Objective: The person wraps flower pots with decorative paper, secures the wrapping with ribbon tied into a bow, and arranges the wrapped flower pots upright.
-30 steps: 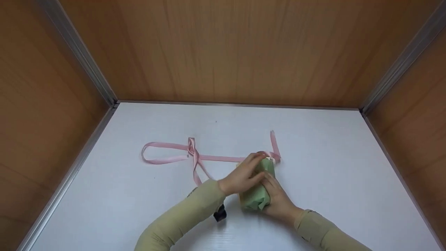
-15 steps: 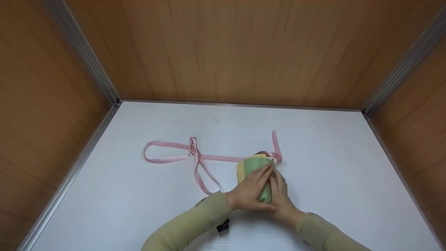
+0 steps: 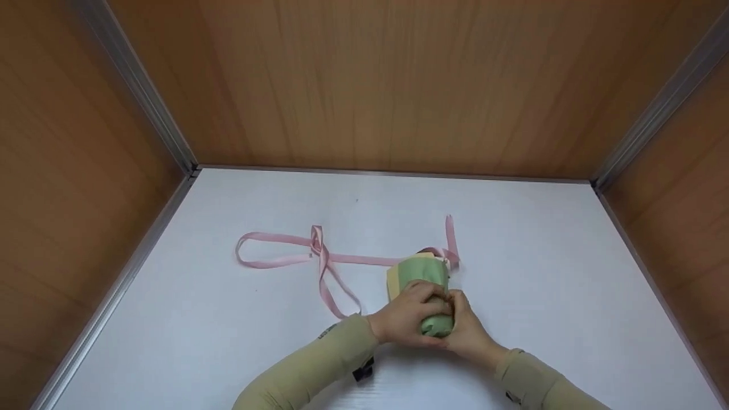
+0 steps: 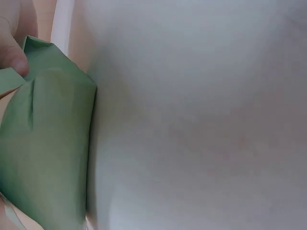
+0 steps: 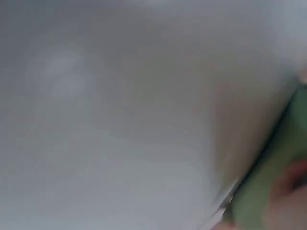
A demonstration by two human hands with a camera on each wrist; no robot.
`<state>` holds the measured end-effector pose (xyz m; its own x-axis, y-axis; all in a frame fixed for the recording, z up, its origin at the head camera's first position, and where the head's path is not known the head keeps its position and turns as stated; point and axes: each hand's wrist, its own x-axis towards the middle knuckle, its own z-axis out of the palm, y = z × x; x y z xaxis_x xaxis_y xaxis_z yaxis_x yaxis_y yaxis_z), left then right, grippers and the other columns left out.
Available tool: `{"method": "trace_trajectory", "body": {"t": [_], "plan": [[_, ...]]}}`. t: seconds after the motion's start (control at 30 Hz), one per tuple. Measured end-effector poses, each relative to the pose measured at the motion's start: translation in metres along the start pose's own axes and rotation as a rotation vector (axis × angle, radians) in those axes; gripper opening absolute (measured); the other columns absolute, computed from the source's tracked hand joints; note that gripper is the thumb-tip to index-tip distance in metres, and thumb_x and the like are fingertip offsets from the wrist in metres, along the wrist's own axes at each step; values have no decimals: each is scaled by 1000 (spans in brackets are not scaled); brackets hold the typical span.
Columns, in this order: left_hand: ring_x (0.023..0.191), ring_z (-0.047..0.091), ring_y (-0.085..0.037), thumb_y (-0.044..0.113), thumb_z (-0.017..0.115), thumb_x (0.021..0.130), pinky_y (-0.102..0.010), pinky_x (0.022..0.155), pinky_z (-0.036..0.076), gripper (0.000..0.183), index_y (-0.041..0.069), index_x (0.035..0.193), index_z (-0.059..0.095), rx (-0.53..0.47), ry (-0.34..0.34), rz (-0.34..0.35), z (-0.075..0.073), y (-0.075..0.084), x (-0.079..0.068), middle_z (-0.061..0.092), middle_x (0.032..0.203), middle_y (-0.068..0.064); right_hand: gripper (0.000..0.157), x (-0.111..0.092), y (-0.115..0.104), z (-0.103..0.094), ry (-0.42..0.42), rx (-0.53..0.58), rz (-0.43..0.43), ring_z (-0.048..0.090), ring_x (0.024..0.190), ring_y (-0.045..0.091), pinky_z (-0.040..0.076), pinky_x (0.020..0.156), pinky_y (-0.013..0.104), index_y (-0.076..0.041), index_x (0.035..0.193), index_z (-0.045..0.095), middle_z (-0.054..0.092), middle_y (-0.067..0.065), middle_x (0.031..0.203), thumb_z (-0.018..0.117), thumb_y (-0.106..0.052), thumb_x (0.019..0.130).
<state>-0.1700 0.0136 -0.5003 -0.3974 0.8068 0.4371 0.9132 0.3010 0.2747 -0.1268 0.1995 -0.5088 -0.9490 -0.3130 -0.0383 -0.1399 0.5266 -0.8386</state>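
A bundle wrapped in green and yellow paper [image 3: 424,270] lies on the white table. My left hand [image 3: 407,316] grips it from the left, fingers curled over its top near the lower end. On the opposite side my right hand [image 3: 470,336] holds the right edge, its fingertips meeting those of the left. Folded green paper [image 4: 53,143] fills the left side of the left wrist view. In the blurred right wrist view, green paper [image 5: 292,129] shows at the right edge. What is inside the wrapping is hidden.
A pink ribbon [image 3: 364,259] runs flat across the table behind the bundle, looped and crossed at the left, its free end at the right. Wooden panels [image 3: 387,85] in metal frames enclose the white tabletop [image 3: 541,256]. A small black object [image 3: 363,371] shows beneath the left sleeve.
My left hand has moved down from the bundle's upper end, and its fingers have curled over the paper. The right hand has slid toward the lower end. The ribbon stays put.
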Motion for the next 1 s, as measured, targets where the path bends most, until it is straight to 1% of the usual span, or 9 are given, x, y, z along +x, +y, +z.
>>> {"method": "trace_trajectory", "body": {"t": [0.13,0.23,0.3,0.37,0.5,0.6,0.7,0.87,1.0], "plan": [[118,45,-15,42,74,77,-36,107,31,42,22,114,65,24,-24,-31,-2,1,4,49,124,-2,73,11,3,-38,-337,118,-9,51,109,23,45,92,33,-9,128,29,39,14,124,80,-22,76],[117,45,-15,40,75,77,-37,107,31,42,22,114,66,21,-52,-60,-2,2,7,49,123,-2,49,23,0,-65,-415,129,19,54,99,20,49,84,30,-2,123,40,46,12,115,69,-18,86],[115,46,-13,41,74,77,-36,107,31,42,22,114,66,25,-64,-72,-1,3,8,50,122,-2,34,32,-3,-75,-326,120,51,54,92,17,49,80,31,1,114,49,53,9,103,64,-19,91],[114,46,-13,41,73,77,-35,107,31,41,22,113,66,47,-66,-74,-1,3,9,50,120,-1,30,40,-6,-79,-162,100,88,54,86,17,48,78,32,1,110,54,55,6,98,61,-21,92],[112,46,-12,43,72,78,-34,107,32,38,24,110,66,76,-61,-70,1,4,9,51,117,1,43,59,-7,-79,70,46,178,56,88,21,45,78,35,-3,127,49,56,15,113,58,-30,94],[112,46,-11,45,72,77,-33,106,32,39,24,109,67,79,-54,-70,2,4,9,51,117,1,57,73,-5,-75,75,13,210,59,97,29,47,85,40,-4,142,36,49,23,132,53,-34,96],[112,46,-12,45,73,76,-33,106,32,40,24,109,67,72,-46,-73,2,4,10,51,117,1,58,84,-5,-70,71,-35,203,58,108,35,48,92,44,-1,143,35,49,25,132,52,-32,97],[114,46,-12,45,73,76,-32,107,32,41,24,110,66,66,-51,-77,3,5,11,50,118,1,33,92,-6,-66,179,-154,162,57,99,29,48,83,39,3,115,61,62,19,107,61,-22,93],[114,46,-12,44,73,76,-33,107,32,41,23,110,66,52,-54,-83,3,5,12,50,118,1,14,92,-7,-79,272,-169,111,52,81,20,44,68,27,2,97,66,63,15,92,61,-9,91]]}}
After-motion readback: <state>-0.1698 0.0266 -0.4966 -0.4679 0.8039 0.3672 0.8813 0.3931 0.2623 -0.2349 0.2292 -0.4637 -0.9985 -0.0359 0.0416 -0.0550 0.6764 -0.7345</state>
